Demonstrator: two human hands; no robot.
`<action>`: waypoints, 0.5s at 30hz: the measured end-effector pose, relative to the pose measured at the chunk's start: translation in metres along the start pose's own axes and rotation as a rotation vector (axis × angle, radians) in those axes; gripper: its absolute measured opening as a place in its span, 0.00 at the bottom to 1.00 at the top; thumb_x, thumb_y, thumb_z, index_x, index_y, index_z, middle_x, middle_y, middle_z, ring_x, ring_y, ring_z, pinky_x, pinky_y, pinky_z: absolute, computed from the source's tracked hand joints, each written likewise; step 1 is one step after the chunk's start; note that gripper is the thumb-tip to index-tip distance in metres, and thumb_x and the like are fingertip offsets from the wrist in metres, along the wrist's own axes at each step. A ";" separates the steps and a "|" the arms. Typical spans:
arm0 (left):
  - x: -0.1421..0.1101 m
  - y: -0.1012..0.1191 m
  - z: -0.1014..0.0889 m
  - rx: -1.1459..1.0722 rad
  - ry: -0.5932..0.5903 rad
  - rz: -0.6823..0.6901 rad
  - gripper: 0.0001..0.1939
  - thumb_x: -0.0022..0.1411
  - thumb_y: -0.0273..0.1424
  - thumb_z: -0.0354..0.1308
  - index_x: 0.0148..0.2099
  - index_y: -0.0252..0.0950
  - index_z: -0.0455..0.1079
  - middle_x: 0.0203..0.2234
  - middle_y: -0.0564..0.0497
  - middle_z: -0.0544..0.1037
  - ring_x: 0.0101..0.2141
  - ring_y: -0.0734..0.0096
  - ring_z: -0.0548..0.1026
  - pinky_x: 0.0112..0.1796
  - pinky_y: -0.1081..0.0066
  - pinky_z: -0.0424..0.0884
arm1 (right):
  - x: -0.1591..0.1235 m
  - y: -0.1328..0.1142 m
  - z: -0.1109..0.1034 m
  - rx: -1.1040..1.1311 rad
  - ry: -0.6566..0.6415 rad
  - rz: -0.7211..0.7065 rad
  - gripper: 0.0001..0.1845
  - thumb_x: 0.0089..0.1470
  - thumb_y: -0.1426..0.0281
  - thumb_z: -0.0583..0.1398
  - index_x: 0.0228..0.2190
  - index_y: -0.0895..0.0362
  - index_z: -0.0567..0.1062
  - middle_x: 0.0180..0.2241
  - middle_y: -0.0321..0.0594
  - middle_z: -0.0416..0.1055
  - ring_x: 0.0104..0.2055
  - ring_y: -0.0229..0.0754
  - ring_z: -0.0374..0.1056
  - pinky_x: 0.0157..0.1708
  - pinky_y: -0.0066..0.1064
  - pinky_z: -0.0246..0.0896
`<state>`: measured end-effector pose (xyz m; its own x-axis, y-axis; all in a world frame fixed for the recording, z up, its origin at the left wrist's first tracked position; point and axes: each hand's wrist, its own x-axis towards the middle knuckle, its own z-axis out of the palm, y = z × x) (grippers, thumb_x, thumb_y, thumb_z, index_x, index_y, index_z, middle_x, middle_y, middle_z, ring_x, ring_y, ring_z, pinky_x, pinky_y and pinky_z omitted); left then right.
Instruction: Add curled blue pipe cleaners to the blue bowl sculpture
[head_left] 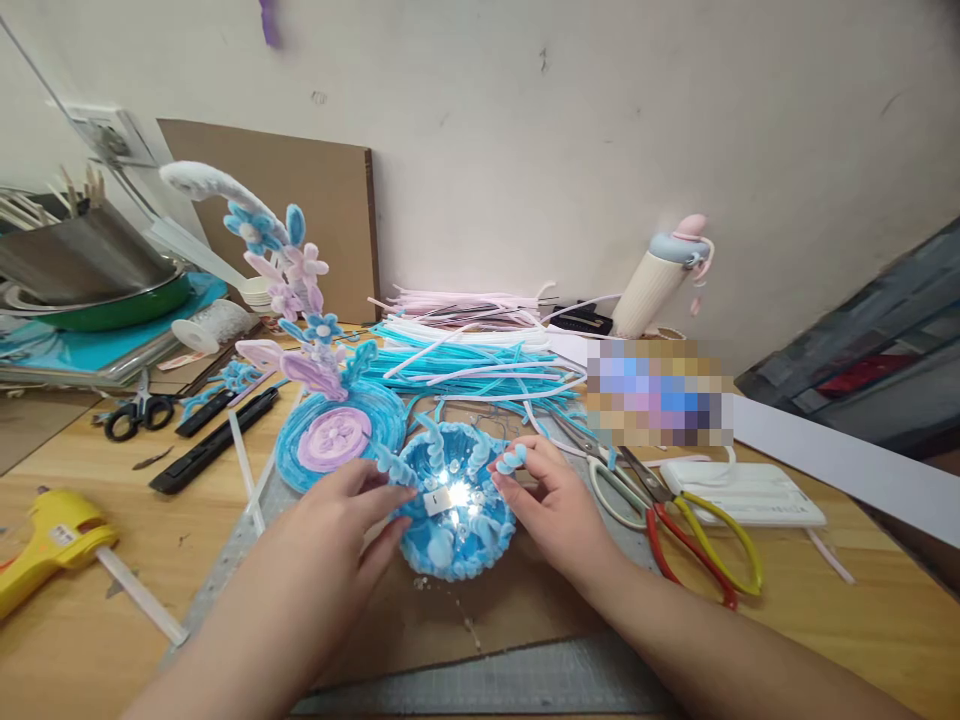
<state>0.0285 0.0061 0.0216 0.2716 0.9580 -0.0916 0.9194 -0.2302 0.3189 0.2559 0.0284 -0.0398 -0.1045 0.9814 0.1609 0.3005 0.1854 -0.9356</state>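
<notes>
Blue bowl [465,568], lit from within, at centre. Right hand [551,495], at its two o'clock, pinches a blue curl [513,460]; left hand [356,520], at nine o'clock, lies beside it, whether gripping cannot be told. Blue disc [295,452] at ten o'clock.

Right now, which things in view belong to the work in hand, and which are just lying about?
Likely the job's:
lit blue bowl-shaped piece, left hand at its edge
pale-blue curl, pinched by the right hand
blue fuzzy stems, probably stock
yellow glue gun, lying unheld

Apparently just lying about:
cream bottle
metal pot
green bowl
</notes>
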 end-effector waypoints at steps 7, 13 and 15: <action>-0.002 0.010 0.017 0.031 0.049 -0.046 0.15 0.66 0.32 0.47 0.46 0.40 0.75 0.37 0.45 0.68 0.38 0.59 0.72 0.40 0.59 0.71 | -0.001 0.001 0.000 -0.009 0.000 -0.010 0.10 0.56 0.63 0.59 0.33 0.56 0.76 0.41 0.45 0.64 0.42 0.44 0.65 0.30 0.28 0.66; 0.008 0.018 0.017 0.090 0.023 -0.159 0.13 0.66 0.33 0.51 0.46 0.47 0.77 0.36 0.49 0.73 0.34 0.63 0.76 0.32 0.68 0.66 | -0.002 0.000 0.001 0.002 0.001 0.010 0.11 0.56 0.62 0.59 0.34 0.56 0.76 0.41 0.45 0.63 0.38 0.42 0.65 0.28 0.28 0.65; 0.011 0.022 0.013 0.111 -0.019 -0.168 0.13 0.66 0.33 0.51 0.46 0.48 0.77 0.38 0.50 0.77 0.37 0.61 0.77 0.32 0.69 0.66 | -0.003 0.000 0.002 0.009 0.001 0.007 0.11 0.56 0.62 0.59 0.34 0.56 0.76 0.41 0.45 0.63 0.39 0.42 0.65 0.27 0.27 0.65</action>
<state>0.0551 0.0095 0.0157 0.1157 0.9814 -0.1530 0.9777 -0.0853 0.1917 0.2548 0.0252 -0.0409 -0.1015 0.9827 0.1548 0.2925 0.1782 -0.9395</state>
